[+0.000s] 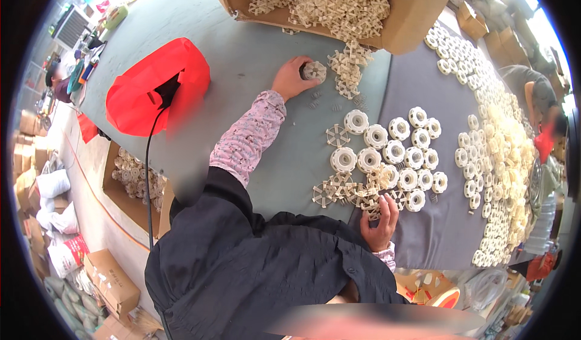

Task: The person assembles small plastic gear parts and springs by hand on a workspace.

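My left hand reaches far across the grey table and is closed on a round cream plastic wheel, next to a small heap of spoked cream parts. Small metal springs lie just beside that hand. My right hand rests at the near edge, fingers on a pile of flat spoked cream pieces. Above that hand stands a cluster of finished round wheels set in rows.
A cardboard box full of spoked cream parts stands at the far side. A red bag with a black cable lies at the left. Many more wheels cover the right side, where another person sits. Cartons are on the floor at left.
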Available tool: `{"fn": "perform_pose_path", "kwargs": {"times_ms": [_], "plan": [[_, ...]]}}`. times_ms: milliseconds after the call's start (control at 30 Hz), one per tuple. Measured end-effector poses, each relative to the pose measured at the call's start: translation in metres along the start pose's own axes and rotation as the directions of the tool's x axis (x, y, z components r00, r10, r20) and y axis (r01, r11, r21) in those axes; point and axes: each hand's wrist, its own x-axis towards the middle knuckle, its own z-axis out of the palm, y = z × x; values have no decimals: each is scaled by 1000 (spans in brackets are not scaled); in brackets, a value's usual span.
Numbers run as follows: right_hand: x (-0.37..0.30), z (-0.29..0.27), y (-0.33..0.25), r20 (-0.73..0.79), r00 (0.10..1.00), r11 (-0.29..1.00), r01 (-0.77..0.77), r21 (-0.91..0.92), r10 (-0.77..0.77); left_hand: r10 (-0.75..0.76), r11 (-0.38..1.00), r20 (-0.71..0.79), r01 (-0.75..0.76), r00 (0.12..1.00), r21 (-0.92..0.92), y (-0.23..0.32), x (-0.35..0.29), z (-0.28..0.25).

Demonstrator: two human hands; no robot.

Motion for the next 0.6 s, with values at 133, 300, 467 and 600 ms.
{"fn": "perform_pose_path", "kwargs": {"times_ms": [133, 300, 467, 600], "plan": [[-2, 0, 2, 14, 1000, 1000, 10, -28, -9, -113, 873, -477, 316, 872, 371, -37, 4, -35], [-8, 3, 2, -18, 999, 999, -40, 21, 40, -89, 656, -789, 632, 608, 413, -95, 5, -113], [-22, 3, 12, -78, 997, 1000, -10, 27, 12, 37, 941, -439, 116, 897, 317, -33, -79, -47], [-1, -3, 7, -226, 956, 982, -173, 79, 187, 79, 987, -140, -58, 987, 153, 99, -209, -19]]}}
